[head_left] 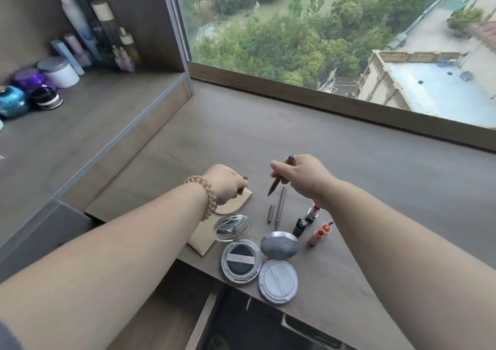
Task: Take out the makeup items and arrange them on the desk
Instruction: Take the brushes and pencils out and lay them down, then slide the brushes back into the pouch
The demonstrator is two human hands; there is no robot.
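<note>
Your right hand [298, 174] pinches an uncapped eyeliner pen [279, 176]; your left hand [225, 183] grips its cap [243, 184]. Lowered carelessly, the tip could smear the bench [375, 188].

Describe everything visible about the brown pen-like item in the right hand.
The brown liner pen is slim, dark brown and matte, plastic by its look. It is uncapped, its fine dark tip pointing down and left above the desk, clear of the surface. The right hand pinches its middle with the fingers; the blunt upper end sticks out above them. What looks like its cap is in the left hand.
</note>
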